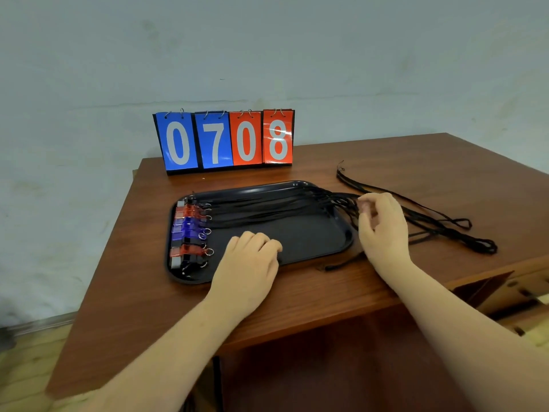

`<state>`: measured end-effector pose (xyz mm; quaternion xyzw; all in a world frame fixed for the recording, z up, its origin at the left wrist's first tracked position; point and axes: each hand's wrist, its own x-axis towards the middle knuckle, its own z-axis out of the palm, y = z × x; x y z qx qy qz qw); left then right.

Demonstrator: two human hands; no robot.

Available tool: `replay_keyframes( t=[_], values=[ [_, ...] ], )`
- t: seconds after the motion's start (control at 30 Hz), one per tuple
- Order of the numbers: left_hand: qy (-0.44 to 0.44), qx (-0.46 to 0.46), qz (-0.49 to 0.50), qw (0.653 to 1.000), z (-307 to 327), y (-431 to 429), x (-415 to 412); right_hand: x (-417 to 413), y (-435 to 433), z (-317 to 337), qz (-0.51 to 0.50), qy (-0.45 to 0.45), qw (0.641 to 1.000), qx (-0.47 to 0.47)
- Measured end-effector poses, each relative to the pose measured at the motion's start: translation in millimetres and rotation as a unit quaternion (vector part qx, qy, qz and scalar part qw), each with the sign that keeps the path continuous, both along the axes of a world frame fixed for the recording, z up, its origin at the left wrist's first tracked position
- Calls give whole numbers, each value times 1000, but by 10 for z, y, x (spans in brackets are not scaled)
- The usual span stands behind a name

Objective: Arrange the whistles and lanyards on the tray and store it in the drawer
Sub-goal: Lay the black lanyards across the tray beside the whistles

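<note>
Tray (312, 239): black, flat on the tabletop (326, 289), in front of the scoreboard (224, 139).
Whistles (190, 230): red, blue and black, in one column along the tray's left end, key rings pointing right.
Lanyards (267, 208): black cords running from the whistles across the tray's rear half, over its right rim and onto the tabletop; loose ends lie right of the tray.
Left hand (249, 263): palm down over the tray's front edge, fingers curled and resting on the tray floor right of the whistles; grasping nothing visible.
Right hand (381, 224): just past the tray's right rim, thumb and fingers pinched on the bunched lanyards.
Scoreboard: behind the tray, reads 0708, two blue cards and two red.
Drawer (505, 292): pulled out, right of and below the tray; contents cannot be told.
</note>
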<state>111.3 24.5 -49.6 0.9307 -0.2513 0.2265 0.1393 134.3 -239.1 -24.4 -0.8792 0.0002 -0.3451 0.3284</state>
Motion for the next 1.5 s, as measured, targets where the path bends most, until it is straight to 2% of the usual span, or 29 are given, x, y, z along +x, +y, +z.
replay_keyframes(
  t=[0.07, 0.23, 0.33, 0.6, 0.77, 0.9, 1.03, 1.13, 1.3, 1.5],
  values=[
    [-10, -41, 7, 999, -15, 8, 23, -209, 7, -10, 36, 81, 993, 73],
    [-23, -43, -4, 999, -37, -25, 42, -513, -149, -160, 143, 195, 970, -34],
    [-17, -56, -5, 998, -30, -15, 25, -519, -151, -219, 173, 181, 965, -79],
    [-16, -37, -69, 997, 39, 14, -26, -526, -66, -228, 149, 186, 967, -87],
    [5, -10, -92, 996, 73, 5, -60, -609, 45, -188, 186, 166, 966, -64],
    [22, -24, -130, 991, 86, 7, -75, -653, 232, -204, 205, 153, 965, -63],
    [0, -51, -157, 986, 63, 9, -49, -625, 487, -170, 221, 128, 967, 7],
    [-32, -80, -148, 985, 9, 19, -24, -535, 619, -173, 202, 108, 973, 22],
    [-74, -107, -96, 987, -9, 2, -2, -487, 652, -243, 165, 56, 982, -76],
    [-106, -116, -49, 986, -25, 14, 29, -485, 670, -279, 127, 12, 986, -109]
  ],
)
